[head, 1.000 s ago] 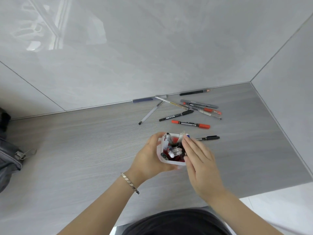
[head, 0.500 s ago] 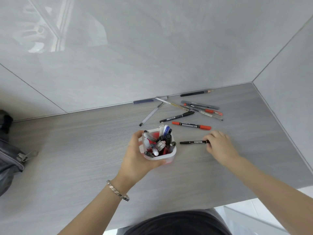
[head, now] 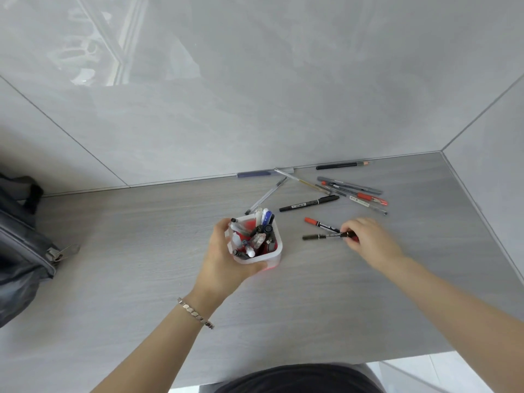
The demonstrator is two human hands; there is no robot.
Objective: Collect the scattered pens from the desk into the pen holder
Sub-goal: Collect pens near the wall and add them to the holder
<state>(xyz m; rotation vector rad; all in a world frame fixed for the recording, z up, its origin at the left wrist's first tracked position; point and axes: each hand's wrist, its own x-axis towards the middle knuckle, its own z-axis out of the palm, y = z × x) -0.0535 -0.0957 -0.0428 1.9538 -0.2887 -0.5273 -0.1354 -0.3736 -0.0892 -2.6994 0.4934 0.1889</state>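
Note:
A translucent white pen holder (head: 276, 251) with a red inside stands mid-desk, holding several pens. My left hand (head: 226, 262) is wrapped around its left side. To its right, my right hand (head: 365, 239) pinches the ends of two markers: a black one (head: 320, 236) and a red-capped one (head: 319, 224), both sticking out leftward just above the desk. Farther back lie a black marker (head: 309, 203), a clear pen (head: 266, 195), a cluster of red and grey pens (head: 354, 191), a dark pencil (head: 340, 165) and a blue pen (head: 253, 174) by the wall.
A grey bag (head: 22, 245) with a zip pull sits at the desk's left edge. Grey walls close off the back and the right side. The desk's front edge (head: 312, 373) runs just ahead of my body.
My right hand left the holder, reached right to the black marker and now also holds the red-capped one. My left hand shifted the holder slightly left and kept hold of it.

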